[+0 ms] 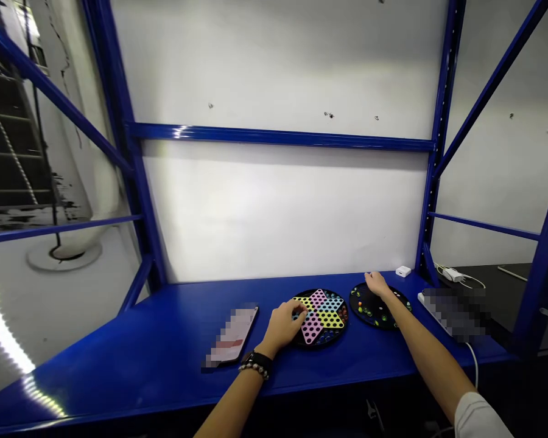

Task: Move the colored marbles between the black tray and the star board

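Note:
A round Chinese checkers board (319, 316) with a pink, yellow and light-blue star lies on the blue shelf; coloured marbles show around its rim. My left hand (282, 326) rests over the board's left side, thumb and fingers curled into a pinch. Whatever those fingers hold, if anything, is too small to make out. To the right lies a round black tray (369, 302) with several loose marbles in it. Over its far edge is my right hand (377, 284), closed, its fingertips mostly hidden. I cannot see what is inside it.
A phone (232, 337) lies left of the board. Right of the tray is a blurred-out device (456, 313) with a white cable (474, 362). A small white box (403, 271) sits at the back. Blue metal uprights and crossbars (283, 135) frame the shelf (182, 340).

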The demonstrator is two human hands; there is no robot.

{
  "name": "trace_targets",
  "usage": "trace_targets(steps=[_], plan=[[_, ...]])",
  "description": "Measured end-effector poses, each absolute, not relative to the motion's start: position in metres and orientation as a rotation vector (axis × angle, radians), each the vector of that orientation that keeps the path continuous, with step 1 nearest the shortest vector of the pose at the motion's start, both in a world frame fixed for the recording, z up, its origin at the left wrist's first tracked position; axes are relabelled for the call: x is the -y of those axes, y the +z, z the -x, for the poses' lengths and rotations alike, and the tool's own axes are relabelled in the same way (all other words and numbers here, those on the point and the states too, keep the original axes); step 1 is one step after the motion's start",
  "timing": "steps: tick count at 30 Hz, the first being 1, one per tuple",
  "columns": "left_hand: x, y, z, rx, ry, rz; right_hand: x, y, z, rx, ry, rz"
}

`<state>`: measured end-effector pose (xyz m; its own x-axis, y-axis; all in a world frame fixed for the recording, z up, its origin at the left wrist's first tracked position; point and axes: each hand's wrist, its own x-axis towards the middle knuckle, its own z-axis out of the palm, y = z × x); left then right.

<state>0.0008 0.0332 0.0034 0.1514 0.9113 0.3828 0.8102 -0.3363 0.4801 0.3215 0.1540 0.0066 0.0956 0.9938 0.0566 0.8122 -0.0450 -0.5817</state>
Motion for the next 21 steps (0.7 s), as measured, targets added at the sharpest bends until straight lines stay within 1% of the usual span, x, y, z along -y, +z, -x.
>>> trace_targets(steps=[5, 14, 17, 21], plan=[[-0.032, 0.004, -0.002, -1.701, 0.952, -2.256, -0.164, 0.016, -0.315, 1.629, 0.631, 1.753], [-0.034, 0.0, 0.0, -1.699, 0.969, -2.266, -0.16, -0.009, -0.29, 1.539, 0.786, 1.788], [-0.033, 0.001, 0.0, -1.712, 0.956, -2.264, -0.163, -0.007, -0.289, 1.401, 0.961, 1.674], [-0.033, 0.002, 0.0, -1.727, 0.941, -2.268, -0.169, 0.007, -0.31, 1.123, 1.292, 1.334]])
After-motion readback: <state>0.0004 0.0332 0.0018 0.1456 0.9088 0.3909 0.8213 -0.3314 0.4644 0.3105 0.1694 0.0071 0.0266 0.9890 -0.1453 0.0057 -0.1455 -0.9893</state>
